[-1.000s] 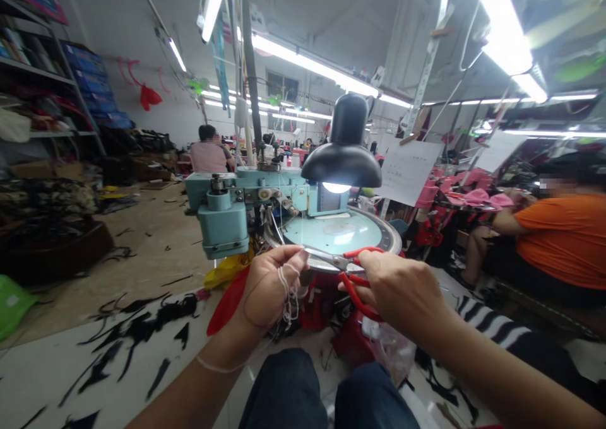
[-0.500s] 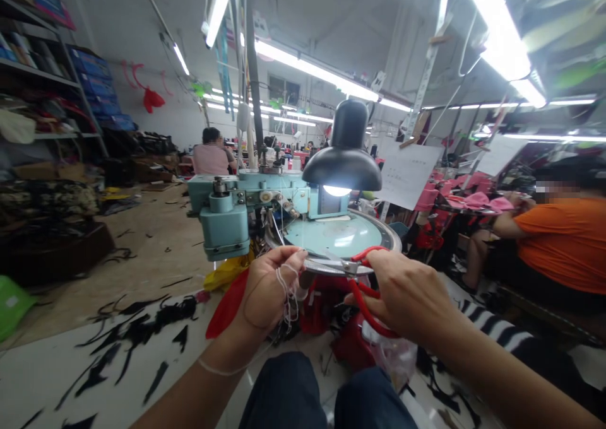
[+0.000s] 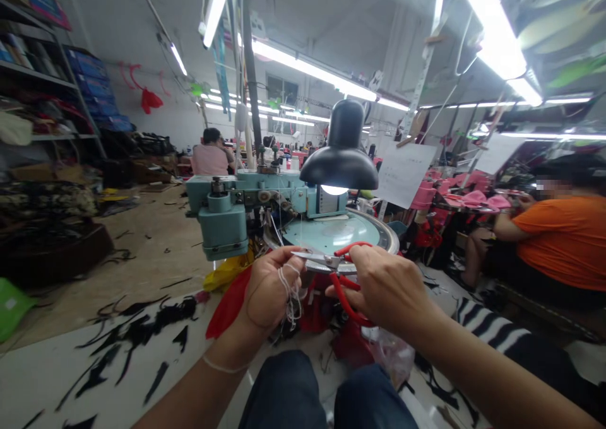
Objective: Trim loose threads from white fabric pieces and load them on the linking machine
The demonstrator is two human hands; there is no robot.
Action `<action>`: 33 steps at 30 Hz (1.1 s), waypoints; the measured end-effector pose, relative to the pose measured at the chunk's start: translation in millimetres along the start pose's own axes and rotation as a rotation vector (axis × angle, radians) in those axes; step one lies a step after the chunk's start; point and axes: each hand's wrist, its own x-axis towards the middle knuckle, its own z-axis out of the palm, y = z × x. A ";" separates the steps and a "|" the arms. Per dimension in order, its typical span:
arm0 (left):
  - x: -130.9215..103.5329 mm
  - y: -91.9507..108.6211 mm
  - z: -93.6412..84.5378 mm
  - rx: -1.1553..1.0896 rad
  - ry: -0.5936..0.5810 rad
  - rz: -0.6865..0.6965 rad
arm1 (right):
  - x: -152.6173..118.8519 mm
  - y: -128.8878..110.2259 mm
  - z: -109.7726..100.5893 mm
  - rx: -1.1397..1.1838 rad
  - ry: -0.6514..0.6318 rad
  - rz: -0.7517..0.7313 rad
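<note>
Before the green machine [image 3: 222, 221], my left hand [image 3: 273, 290] is closed in a pinch, with white thread [image 3: 292, 293] looped around its fingers and hanging below them. My right hand [image 3: 388, 284] grips red-handled scissors [image 3: 345, 290]. The scissors' blades point left, and their tips are at my left fingertips. Behind both hands is the machine's round plate [image 3: 331, 232], with a toothed metal rim. A black lamp [image 3: 341, 158] shines above the plate.
A person in orange [image 3: 563, 240] sits at the right beside pink pieces [image 3: 478, 199]. Another person in pink [image 3: 211, 158] sits farther back. Black scraps [image 3: 137, 325] lie on the floor at the left. Red cloth [image 3: 230, 303] hangs below the machine.
My right hand has moved left with the scissors, bringing the blades to my left fingertips. My left hand has stayed almost in place.
</note>
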 end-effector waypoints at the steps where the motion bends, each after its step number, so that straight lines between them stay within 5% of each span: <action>1: -0.1 -0.3 -0.6 -0.003 -0.002 0.004 | -0.1 -0.2 0.0 0.000 -0.002 -0.002; 33: 0.2 0.0 1.6 -0.001 0.045 0.020 | -2.6 -2.6 -1.3 0.004 -0.138 0.082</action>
